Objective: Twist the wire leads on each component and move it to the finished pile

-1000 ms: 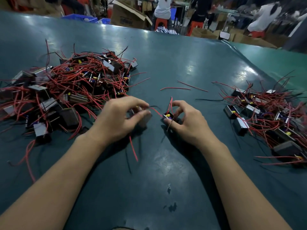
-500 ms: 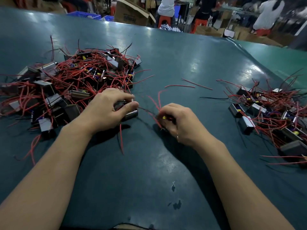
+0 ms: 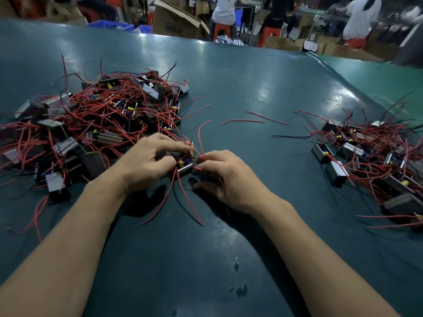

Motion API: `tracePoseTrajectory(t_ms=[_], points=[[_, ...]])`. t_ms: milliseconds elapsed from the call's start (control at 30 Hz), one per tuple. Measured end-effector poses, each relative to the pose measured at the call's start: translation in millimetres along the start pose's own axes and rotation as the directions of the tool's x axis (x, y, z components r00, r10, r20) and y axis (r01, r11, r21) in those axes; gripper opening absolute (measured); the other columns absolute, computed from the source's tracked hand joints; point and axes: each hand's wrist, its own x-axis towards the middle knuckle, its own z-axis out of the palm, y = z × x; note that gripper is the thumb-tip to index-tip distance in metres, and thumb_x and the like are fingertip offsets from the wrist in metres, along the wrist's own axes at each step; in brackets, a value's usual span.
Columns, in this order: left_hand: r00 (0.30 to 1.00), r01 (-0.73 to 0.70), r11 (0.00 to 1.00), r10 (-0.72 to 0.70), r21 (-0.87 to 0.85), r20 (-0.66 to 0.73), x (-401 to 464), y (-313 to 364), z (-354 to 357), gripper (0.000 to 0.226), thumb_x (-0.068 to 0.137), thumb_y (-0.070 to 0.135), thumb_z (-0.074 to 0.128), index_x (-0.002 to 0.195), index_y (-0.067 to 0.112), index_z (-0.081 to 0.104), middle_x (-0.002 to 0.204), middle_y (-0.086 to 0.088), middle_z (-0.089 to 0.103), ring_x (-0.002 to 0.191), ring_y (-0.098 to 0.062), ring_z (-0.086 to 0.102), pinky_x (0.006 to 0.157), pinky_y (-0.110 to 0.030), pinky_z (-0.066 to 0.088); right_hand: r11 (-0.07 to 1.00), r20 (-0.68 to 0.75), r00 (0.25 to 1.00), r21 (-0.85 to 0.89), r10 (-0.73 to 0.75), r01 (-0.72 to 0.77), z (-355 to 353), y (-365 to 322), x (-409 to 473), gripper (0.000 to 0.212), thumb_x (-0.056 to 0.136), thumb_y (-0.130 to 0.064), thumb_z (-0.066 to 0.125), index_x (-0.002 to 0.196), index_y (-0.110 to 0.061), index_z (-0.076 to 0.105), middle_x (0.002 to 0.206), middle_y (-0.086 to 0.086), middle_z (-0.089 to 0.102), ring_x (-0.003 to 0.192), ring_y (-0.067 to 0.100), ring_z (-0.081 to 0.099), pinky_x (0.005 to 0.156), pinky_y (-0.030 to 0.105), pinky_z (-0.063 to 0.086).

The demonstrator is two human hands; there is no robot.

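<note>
Component [image 3: 184, 164] is braced by left hand [image 3: 146, 165] fingers while right hand [image 3: 225, 177] fingers pinch red leads [image 3: 201, 156] for twisting.

We are in an assembly workshop: beyond the long green bench [image 3: 251, 72] stand brown cardboard cartons [image 3: 174, 21], blue plastic crates [image 3: 109, 25] and seated workers on orange stools [image 3: 220, 30].

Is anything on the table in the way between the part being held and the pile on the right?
Nearly nothing: only a loose black wire lies on the table between the component and the right pile.
</note>
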Motion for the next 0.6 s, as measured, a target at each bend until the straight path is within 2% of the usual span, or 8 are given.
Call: tracePoseTrajectory(t_ms=[100,167,267,367,400,467,533,600], points=[[0.999,-0.029,0.996,0.031,-0.090,0.022,1.0,-0.4,-2.4,0.058,0.066,0.016,0.041,0.117,0.014,0.069,0.118,-0.003,0.063,0.117,-0.010,0.056,0.104,-0.027,0.040,0.997,0.066,0.998,-0.072,0.021,-0.017,4.3,-3.6,-0.7,0.059,0.090,-0.043,0.064,0.143,-0.027,0.045,0.127,0.000,0.058,0.111,0.026,0.051,0.094,0.046,0.042],[0.999,-0.031,0.974,0.040,-0.223,0.035,1.6,-0.6,-0.2,0.059,0.069,0.026,0.046,0.123,0.009,0.062,0.119,-0.004,0.066,0.117,-0.010,0.059,0.102,-0.030,0.045,0.978,0.088,0.996,-0.207,0.029,-0.010,9.2,-8.0,0.7,0.055,0.094,-0.050,0.053,0.144,-0.032,0.042,0.125,-0.002,0.056,0.113,0.025,0.047,0.093,0.043,0.040],[0.999,-0.024,0.981,0.029,-0.191,0.025,1.9,-5.2,1.2,0.073,0.074,0.063,0.047,0.134,0.022,0.053,0.117,0.001,0.067,0.113,0.000,0.060,0.091,-0.016,0.045,0.969,0.060,0.996,-0.244,0.058,-0.041,6.1,-11.5,7.2,0.048,0.091,-0.050,0.053,0.132,-0.025,0.051,0.118,0.002,0.053,0.107,0.027,0.047,0.088,0.043,0.041],[0.998,-0.058,0.997,0.057,-0.051,-0.024,4.0,-9.8,0.8,0.078,0.076,0.083,0.033,0.118,0.026,0.068,0.110,0.002,0.066,0.111,-0.002,0.056,0.092,-0.019,0.043,0.988,0.006,1.000,-0.155,0.029,-0.028,0.3,-9.9,7.9,0.035,0.086,-0.035,0.068,0.114,-0.014,0.062,0.126,0.006,0.055,0.109,0.032,0.048,0.087,0.046,0.046],[0.997,-0.052,0.999,0.052,0.000,-0.057,4.6,-11.3,1.2,0.076,0.081,0.082,0.029,0.109,0.027,0.073,0.107,0.002,0.067,0.110,-0.005,0.054,0.096,-0.025,0.042,0.991,0.007,1.000,-0.136,0.007,-0.006,-1.1,-8.3,6.9,0.029,0.085,-0.029,0.070,0.107,-0.011,0.064,0.125,0.006,0.056,0.108,0.032,0.050,0.086,0.045,0.047],[0.987,-0.015,0.990,0.038,0.141,-0.158,6.6,-12.4,2.8,0.057,0.091,0.064,0.034,0.099,0.028,0.077,0.104,0.005,0.069,0.110,-0.010,0.053,0.100,-0.039,0.042,0.997,0.025,1.000,-0.074,0.008,-0.007,-4.9,-6.0,4.4,0.020,0.083,-0.024,0.073,0.093,-0.008,0.065,0.113,0.006,0.060,0.099,0.030,0.054,0.081,0.042,0.048],[0.964,-0.009,0.958,0.085,0.287,-0.252,7.9,-13.4,3.1,0.043,0.090,0.052,0.047,0.092,0.024,0.079,0.097,0.009,0.072,0.106,-0.016,0.054,0.096,-0.045,0.044,0.998,0.022,0.998,-0.011,0.059,-0.059,-11.9,-3.1,2.6,0.018,0.082,-0.021,0.075,0.083,-0.009,0.062,0.098,0.004,0.059,0.087,0.026,0.054,0.077,0.041,0.048],[0.949,0.002,0.940,0.106,0.341,-0.297,7.9,-14.2,2.5,0.043,0.089,0.051,0.050,0.085,0.021,0.080,0.089,0.012,0.073,0.102,-0.020,0.054,0.093,-0.048,0.044,0.996,0.019,0.996,0.019,0.092,-0.093,-20.3,0.2,1.1,0.016,0.081,-0.017,0.074,0.079,-0.012,0.059,0.089,0.001,0.055,0.079,0.021,0.050,0.075,0.041,0.048]])
